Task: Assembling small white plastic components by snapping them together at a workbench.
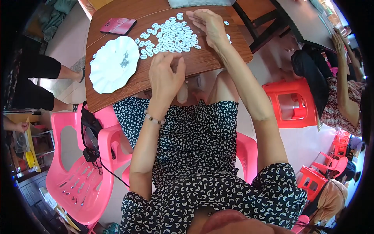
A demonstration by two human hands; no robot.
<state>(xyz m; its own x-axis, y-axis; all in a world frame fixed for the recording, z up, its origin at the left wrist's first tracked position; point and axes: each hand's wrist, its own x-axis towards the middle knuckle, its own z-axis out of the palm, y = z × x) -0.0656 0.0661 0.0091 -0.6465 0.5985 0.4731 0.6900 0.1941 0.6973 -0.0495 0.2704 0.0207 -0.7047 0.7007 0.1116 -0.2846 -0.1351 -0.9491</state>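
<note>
Where the brown wood-grain worktop (pixel 202 62) curves at its near edge, left hand (pixel 165 76) hovers, fingers (pixel 177 62) pinched narrow; can't tell what they hold. Beyond: pile of small white oval pieces (pixel 171 37), glossy, scattered flat, long axes pointing every way. Right hand (pixel 208 25) rests on pile's far side, fingers curled. Left: white scalloped plate (pixel 113 64), pink phone (pixel 117 25).

The person wears a short-sleeved black dress (pixel 194 156) with small white curved marks and a beaded bracelet (pixel 153 119) on the left wrist.
</note>
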